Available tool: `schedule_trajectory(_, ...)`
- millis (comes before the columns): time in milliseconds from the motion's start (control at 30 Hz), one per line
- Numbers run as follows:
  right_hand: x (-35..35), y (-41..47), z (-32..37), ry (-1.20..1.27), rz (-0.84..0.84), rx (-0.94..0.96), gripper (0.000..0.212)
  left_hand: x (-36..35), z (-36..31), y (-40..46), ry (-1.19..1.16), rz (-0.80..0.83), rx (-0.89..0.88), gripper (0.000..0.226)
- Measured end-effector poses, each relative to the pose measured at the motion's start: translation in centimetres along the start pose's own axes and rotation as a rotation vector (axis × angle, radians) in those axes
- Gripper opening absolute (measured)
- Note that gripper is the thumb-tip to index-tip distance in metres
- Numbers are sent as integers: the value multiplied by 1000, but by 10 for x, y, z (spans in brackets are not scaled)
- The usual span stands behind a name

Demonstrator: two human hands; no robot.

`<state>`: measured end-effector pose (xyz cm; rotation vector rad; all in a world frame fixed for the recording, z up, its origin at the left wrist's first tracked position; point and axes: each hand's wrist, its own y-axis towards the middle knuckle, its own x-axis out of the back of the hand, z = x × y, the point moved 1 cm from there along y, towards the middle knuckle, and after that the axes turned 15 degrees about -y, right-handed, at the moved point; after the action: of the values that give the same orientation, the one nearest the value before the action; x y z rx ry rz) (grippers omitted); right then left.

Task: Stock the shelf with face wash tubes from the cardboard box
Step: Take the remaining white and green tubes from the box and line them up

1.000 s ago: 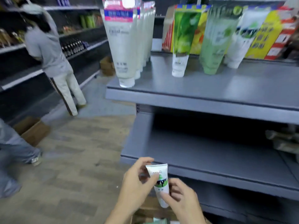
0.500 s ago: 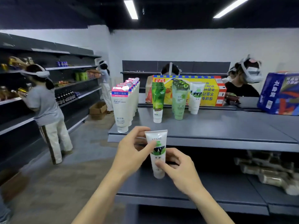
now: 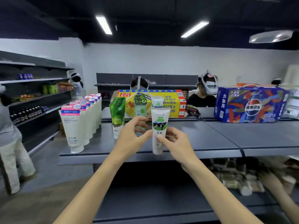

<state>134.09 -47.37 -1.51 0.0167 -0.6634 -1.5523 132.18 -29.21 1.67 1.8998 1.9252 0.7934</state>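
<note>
A row of glossy white tubes (image 3: 75,131) stands cap-down at the left of the smooth grey metal shelf (image 3: 210,139). The left hand (image 3: 131,138) and right hand (image 3: 176,143) both pinch a white, flat-crimped face wash tube (image 3: 159,130), upright above the shelf's front edge.

Retail shop floor, mock-store look. Grey metal gondola shelf (image 3: 210,139) is carrying a row of white face wash tubes with pink-and-blue tops (image 3: 76,126), and dark green tubes (image 3: 118,113) are standing beside them. A yellow printed cardboard carton (image 3: 171,101) and a blue Pepsi gift case (image 3: 249,105) are sitting further back. Dark wall shelving (image 3: 37,97) at left is holding bottles and green packs. Fluorescent strip lights (image 3: 103,25) are glowing on a black ceiling. Other people in head-mounted rigs are standing among the aisles.
</note>
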Motion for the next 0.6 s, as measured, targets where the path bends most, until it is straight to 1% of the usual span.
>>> schedule_trajectory(167, 20, 58, -32, -49, -25, 3, 18, -39, 15, 39, 51, -22, -19, 32)
schedule_trajectory(300, 26, 93, -62, -95, -5, 3, 26, -56, 29, 64, 67, -83, 12, 29)
schedule_trajectory(367, 24, 110, -74, -116, 9, 6, 27, -61, 36, 75, 80, -101, 22, 28)
schedule_trajectory(500, 13, 141, -89, -142, 27, 25, 23, -67, 49, 93, 91, -134, 22, 29)
schedule_trajectory(600, 3, 157, -96, -114, 34, 7, 23, -68, 56, 103, 92, -156, 9, 28)
